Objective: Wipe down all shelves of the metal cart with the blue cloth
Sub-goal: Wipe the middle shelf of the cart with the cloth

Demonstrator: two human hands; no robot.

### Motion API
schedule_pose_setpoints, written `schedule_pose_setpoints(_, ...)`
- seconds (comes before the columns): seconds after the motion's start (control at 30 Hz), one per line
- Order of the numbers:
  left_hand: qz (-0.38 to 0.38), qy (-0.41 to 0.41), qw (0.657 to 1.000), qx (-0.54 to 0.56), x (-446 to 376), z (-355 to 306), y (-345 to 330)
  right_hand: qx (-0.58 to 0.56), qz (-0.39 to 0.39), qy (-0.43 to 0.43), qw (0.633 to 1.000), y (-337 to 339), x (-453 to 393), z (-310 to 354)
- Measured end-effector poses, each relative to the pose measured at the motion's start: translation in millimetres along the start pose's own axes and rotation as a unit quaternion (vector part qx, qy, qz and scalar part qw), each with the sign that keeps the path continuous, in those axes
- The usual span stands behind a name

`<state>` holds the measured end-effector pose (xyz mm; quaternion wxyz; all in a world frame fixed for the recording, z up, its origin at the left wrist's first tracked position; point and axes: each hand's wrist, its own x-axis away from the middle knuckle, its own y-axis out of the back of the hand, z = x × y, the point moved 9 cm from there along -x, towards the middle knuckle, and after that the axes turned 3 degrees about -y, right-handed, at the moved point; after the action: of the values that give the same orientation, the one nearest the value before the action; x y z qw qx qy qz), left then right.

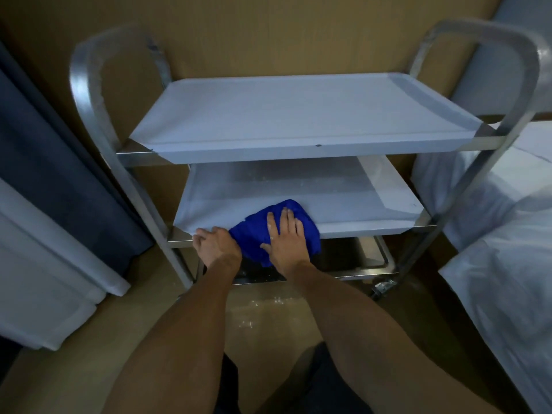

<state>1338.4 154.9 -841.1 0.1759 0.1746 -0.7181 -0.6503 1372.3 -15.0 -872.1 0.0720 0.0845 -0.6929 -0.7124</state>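
Blue cloth (pixel 270 231) bunched at middle shelf (pixel 343 201) front edge; soft, light, likely slides easily. Right hand (pixel 285 239) presses it flat, fingers spread. Left hand (pixel 213 242) curled over the shelf lip, steadying the cart.

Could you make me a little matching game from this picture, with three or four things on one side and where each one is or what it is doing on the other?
Things:
1. blue cloth
2. left hand
3. right hand
4. top shelf

States:
A. bare, nothing on it
B. grips the front edge of the middle shelf
C. bunched, hanging over the middle shelf's front edge
D. pressed flat on the cloth

Pairs: 1-C, 2-B, 3-D, 4-A
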Motion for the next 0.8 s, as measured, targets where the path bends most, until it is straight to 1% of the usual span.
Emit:
schedule_pose_setpoints(0.03, 0.001, 0.002, 1.0, 0.001, 1.3, -0.6, -0.6, -0.013, -0.003, -0.001, 1.0, 0.8, 3.4, -10.8)
schedule_pose_setpoints(0.1, 0.005, 0.006, 1.0, -0.004, 1.0, -1.8, -3.4, -0.04, -0.017, -0.032, 0.999, 3.2, 12.5, -43.6)
schedule_pose_setpoints(0.2, -0.01, 0.016, 1.0, 0.002, 0.2, 0.5, -8.1, -0.024, -0.021, -0.092, 0.995, 3.8, 28.7, -116.3)
schedule_pose_setpoints(0.33, -0.035, 0.002, 0.999, -0.004, -0.4, -0.8, -14.8, -0.012, -0.022, -0.218, 0.976, 12.3, 46.7, -234.6)
schedule_pose_setpoints(0.4, -0.032, 0.0, 0.999, -0.009, -2.1, -3.2, -16.6, -0.022, -0.009, -0.291, 0.956, 20.1, 49.9, -274.0)
schedule_pose_setpoints(0.47, -0.021, 0.002, 1.0, -0.013, -3.6, -5.6, -19.1, -0.044, 0.011, -0.354, 0.934, 21.8, 46.7, -289.5)
schedule_pose_setpoints(0.5, -0.021, 0.005, 1.0, -0.015, -3.6, -5.6, -20.5, -0.056, 0.007, -0.378, 0.924, 21.2, 44.2, -289.3)
schedule_pose_setpoints(0.6, -0.034, 0.008, 0.999, -0.014, -2.3, -5.6, -23.7, -0.079, -0.034, -0.432, 0.898, 13.5, 41.7, -280.2)
schedule_pose_setpoints(0.67, -0.027, 0.018, 0.999, -0.013, -1.9, -4.5, -24.8, -0.075, -0.046, -0.441, 0.893, 8.8, 43.5, -277.1)
schedule_pose_setpoints(0.73, -0.02, 0.036, 0.999, -0.005, 3.7, -9.4, -22.9, -0.075, -0.041, -0.431, 0.898, 9.5, 44.5, -278.9)
schedule_pose_setpoints(0.8, -0.029, 0.024, 0.999, 0.003, 18.3, -34.1, -17.6, -0.081, -0.036, -0.422, 0.902, 10.3, 45.2, -282.3)
